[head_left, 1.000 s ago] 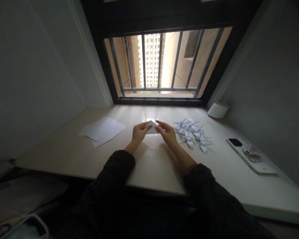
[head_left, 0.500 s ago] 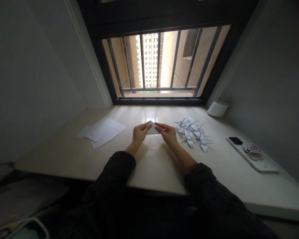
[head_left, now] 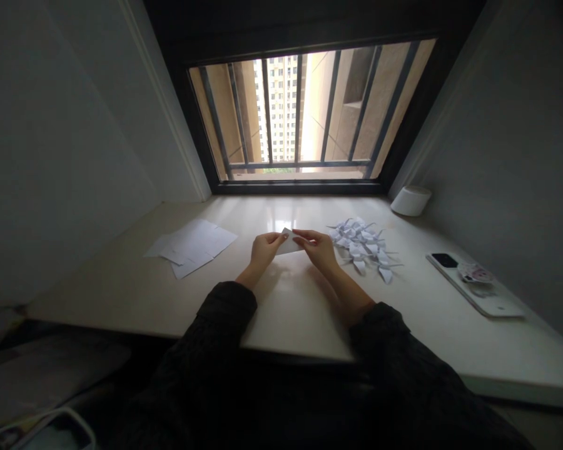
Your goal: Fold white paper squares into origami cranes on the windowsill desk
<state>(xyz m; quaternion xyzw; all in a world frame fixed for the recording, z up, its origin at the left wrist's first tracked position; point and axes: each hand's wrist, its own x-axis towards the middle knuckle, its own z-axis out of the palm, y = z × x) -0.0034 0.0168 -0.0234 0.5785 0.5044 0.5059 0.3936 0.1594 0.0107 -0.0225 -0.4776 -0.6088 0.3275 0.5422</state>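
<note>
Where both hands (head_left: 291, 247) pinch it, the folded paper (head_left: 289, 242) shows small, white, triangular.

The person wears a dark, almost black long-sleeved top of soft, faintly textured fabric. The left sleeve (head_left: 218, 322) and right sleeve (head_left: 396, 350) are loose and bunched at the cuffs, ending short of the wrists. The left hand (head_left: 264, 250) and right hand (head_left: 319, 249) are bare.

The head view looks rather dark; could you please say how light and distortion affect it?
Head view: backlit by the barred window, dark sleeves in shadow; glare on the glossy pale tabletop; the folded white paper between left hand and right hand is legible; wide-angle lens bends the edges.
</note>
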